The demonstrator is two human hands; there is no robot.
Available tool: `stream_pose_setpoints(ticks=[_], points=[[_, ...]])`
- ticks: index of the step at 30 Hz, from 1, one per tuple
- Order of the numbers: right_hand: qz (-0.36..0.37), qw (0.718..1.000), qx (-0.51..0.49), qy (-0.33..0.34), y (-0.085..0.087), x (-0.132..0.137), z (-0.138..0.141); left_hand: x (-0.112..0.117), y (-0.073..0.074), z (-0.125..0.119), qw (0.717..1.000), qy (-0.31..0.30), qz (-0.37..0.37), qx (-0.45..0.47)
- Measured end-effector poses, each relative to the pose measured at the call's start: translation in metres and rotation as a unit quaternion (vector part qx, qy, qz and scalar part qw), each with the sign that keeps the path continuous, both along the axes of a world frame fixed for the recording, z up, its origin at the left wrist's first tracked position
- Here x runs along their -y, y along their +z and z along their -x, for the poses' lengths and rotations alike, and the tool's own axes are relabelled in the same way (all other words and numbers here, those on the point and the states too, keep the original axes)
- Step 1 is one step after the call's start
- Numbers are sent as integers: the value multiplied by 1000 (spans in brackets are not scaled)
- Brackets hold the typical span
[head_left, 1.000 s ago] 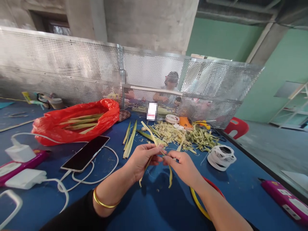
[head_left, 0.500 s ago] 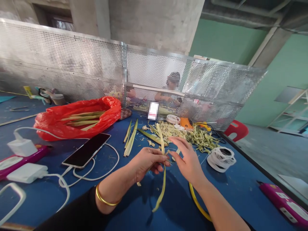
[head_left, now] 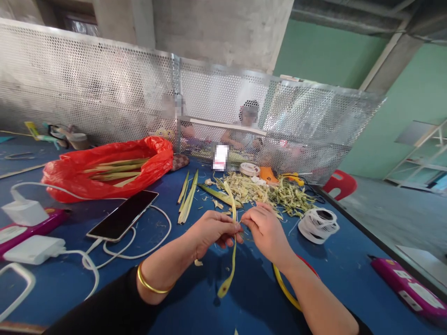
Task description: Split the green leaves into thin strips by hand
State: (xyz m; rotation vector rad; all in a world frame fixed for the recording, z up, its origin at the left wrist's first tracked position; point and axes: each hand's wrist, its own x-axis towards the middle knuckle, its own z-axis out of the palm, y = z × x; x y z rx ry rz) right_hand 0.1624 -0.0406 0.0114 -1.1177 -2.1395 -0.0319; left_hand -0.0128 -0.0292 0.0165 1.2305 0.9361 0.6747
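Observation:
My left hand (head_left: 211, 231) pinches a long yellow-green leaf strip (head_left: 230, 260) that rises above the fingers and hangs down to the blue table (head_left: 195, 307). My right hand (head_left: 264, 228) is closed in a pinch against the same strip, right beside the left fingertips. A gold bangle (head_left: 148, 285) sits on my left wrist. Behind the hands lies a heap of leaf trimmings (head_left: 268, 191), and a few whole green leaves (head_left: 187, 201) rest to its left.
A red plastic bag (head_left: 104, 170) of leaves lies at the left, with a phone (head_left: 123, 215) on a white cable, chargers (head_left: 33, 249) and a purple tool (head_left: 408, 289). A white tape roll (head_left: 318, 225) sits right. People sit behind the perforated metal screen (head_left: 195, 107).
My right hand, lifted open above the strip half a second ago, has come back down and pinched it beside the left. The strip now hangs straight from my left fingers.

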Motion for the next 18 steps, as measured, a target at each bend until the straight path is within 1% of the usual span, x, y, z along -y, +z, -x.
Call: stream_pose_setpoints(ticks=[3, 5, 9, 12, 15, 18], points=[[5, 1000, -4, -27, -6, 0, 3, 1, 0, -1, 1000, -7, -20, -19], [5, 999, -1, -36, -9, -1, 4, 1, 0, -2, 999, 1, -30, -31], [27, 999, -13, -29, -6, -3, 2, 0, 1, -3, 999, 19, -27, -33], [75, 994, -81, -15, 0, -3, 2, 1, 2, -3, 999, 17, -20, -43], [131, 979, -154, -5, 4, -1, 4, 3, 2, -6, 998, 11, -16, -67], [163, 969, -184, -7, 4, 1, 7, 5, 1, -9, 997, -12, -17, -75]])
